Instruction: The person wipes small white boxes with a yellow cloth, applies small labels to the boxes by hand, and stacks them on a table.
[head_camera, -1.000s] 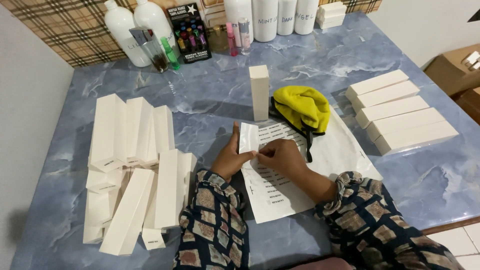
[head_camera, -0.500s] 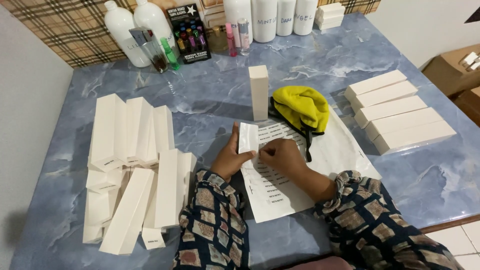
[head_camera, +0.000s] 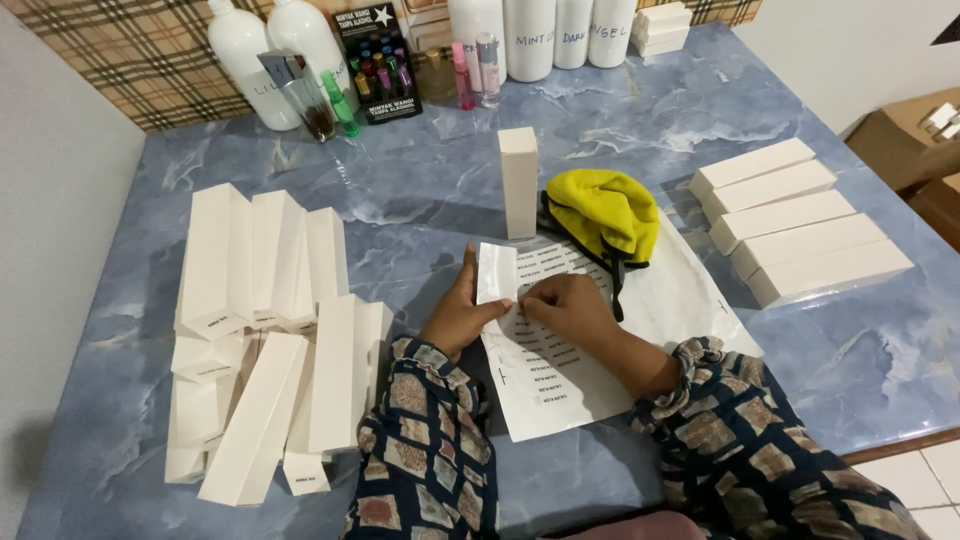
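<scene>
The left hand (head_camera: 462, 315) pinches a small white box (head_camera: 496, 274) by its lower edge, thumb in front and fingers behind, holding it upright just above the near middle of the table (head_camera: 420, 180). The right hand (head_camera: 568, 305) is closed in a pinch right beside the box's lower right corner; its fingertips touch either the box or the sheet (head_camera: 560, 350) beneath, and I cannot tell which. That white sheet carries rows of small printed labels and lies flat under both hands, on top of a larger pale sheet (head_camera: 690, 300).

Both sleeves are dark with a patchwork pattern.

Just behind the hands, 1 tall white box (head_camera: 518, 182) stands upright on the blue marbled table. Next to it, touching the sheet's far edge, lies a yellow cap (head_camera: 603, 212) with a dark strap.

To the left sits a loose pile of long white cartons (head_camera: 270, 330), some lying flat, some leaning over others. To the right, 5 long white boxes (head_camera: 795, 220) lie side by side in a neat row, well apart from the hands.

Along the far edge stand white bottles (head_camera: 270, 50), a dark display card of small coloured vials (head_camera: 375, 60), 2 slim pink spray bottles (head_camera: 475, 70) and more white containers (head_camera: 550, 35). A brown cardboard box (head_camera: 900, 150) sits off the table on the right.
</scene>
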